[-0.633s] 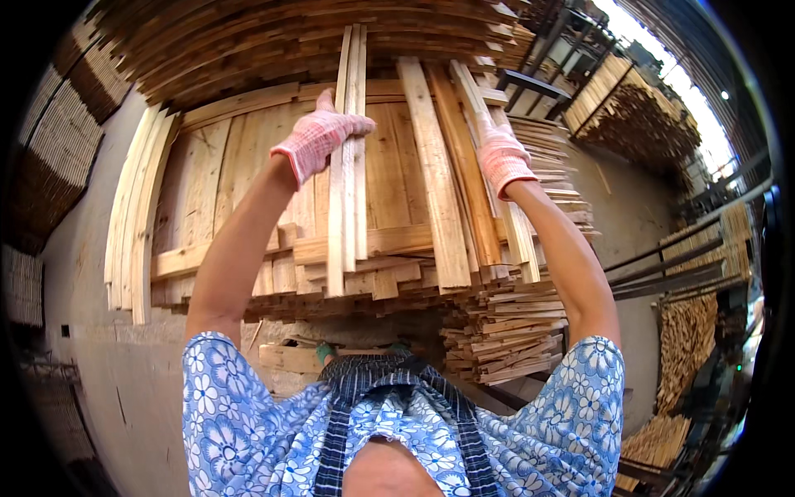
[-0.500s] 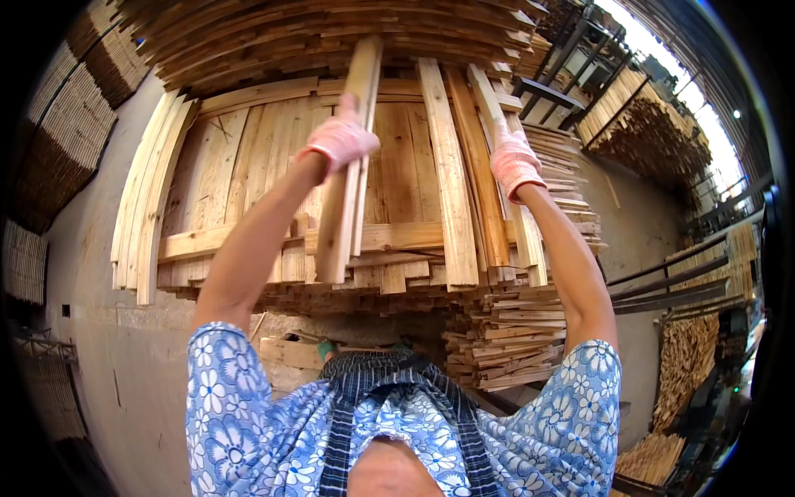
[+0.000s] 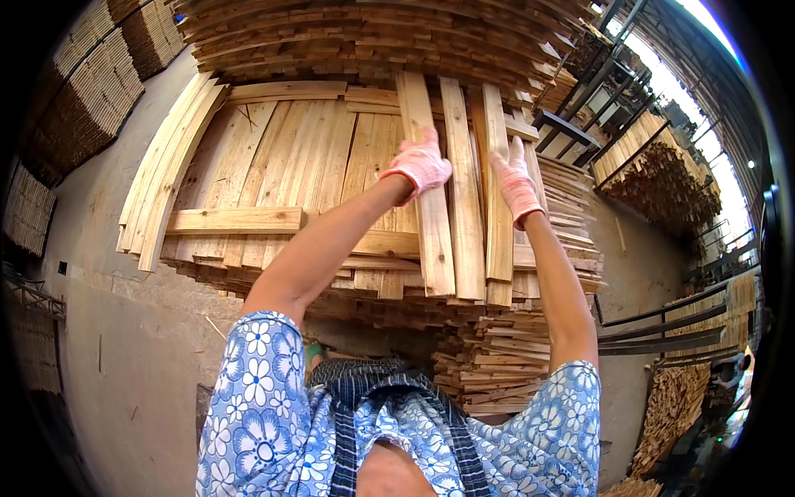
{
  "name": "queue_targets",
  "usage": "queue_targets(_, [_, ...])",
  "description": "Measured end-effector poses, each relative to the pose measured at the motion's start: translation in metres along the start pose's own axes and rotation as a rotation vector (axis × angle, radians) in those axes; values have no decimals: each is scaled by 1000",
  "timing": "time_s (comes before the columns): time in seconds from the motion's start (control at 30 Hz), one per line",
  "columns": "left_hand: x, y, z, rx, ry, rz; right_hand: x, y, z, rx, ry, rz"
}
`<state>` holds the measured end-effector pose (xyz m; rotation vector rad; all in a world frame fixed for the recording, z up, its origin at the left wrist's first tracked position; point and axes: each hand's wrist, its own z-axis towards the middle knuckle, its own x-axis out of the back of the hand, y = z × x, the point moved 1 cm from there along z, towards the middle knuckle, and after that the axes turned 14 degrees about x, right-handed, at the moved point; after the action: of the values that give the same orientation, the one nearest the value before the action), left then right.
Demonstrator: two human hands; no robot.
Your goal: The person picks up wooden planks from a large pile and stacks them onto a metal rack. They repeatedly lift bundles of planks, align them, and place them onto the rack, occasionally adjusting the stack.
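Note:
My left hand (image 3: 418, 169), in a pink-and-white work glove, is closed on the upper part of a pale wooden plank (image 3: 436, 240). That plank lies lengthwise across the stack, its near end at the front edge. Just to its right runs a second plank (image 3: 464, 190), with a narrow gap between them. My right hand (image 3: 518, 187), gloved alike, has its fingers stretched and parted against the right side of another lengthwise plank (image 3: 498, 224). Beneath these lies a layer of flat boards (image 3: 306, 149) with crosswise strips (image 3: 240, 219).
Several long planks (image 3: 161, 182) line the stack's left end. A taller wood pile (image 3: 373, 41) rises behind. Loose sticks (image 3: 509, 364) are heaped at the near right, and dark metal bars (image 3: 662, 338) jut in beyond. More bundled timber (image 3: 103, 83) stands far left.
My left hand has moved right with its plank, setting it down beside the other lengthwise planks. A plank under my right hand has shifted left toward them. The view has turned slightly.

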<state>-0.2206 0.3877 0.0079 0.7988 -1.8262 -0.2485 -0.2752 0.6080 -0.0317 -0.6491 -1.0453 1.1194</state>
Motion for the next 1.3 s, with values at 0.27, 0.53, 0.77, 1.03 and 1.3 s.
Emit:
queue_targets(0.27, [-11, 24, -7, -187, 15, 135, 4, 3, -1, 91, -294, -531])
queue_targets(0.53, [-4, -14, 35, -37, -5, -173, -4, -65, 25, 112, -429, -905])
queue_targets(0.77, [54, -39, -28, -79, 211, -378, -71, -115, -24, -45, -410, -1098])
queue_targets(1.03, [37, -9, -27, -116, 106, -413, -9, -133, -7, 13, -316, -716])
queue_targets(1.3, [-27, 9, 54, 107, -47, -369, 32, -35, -7, -219, -399, -829])
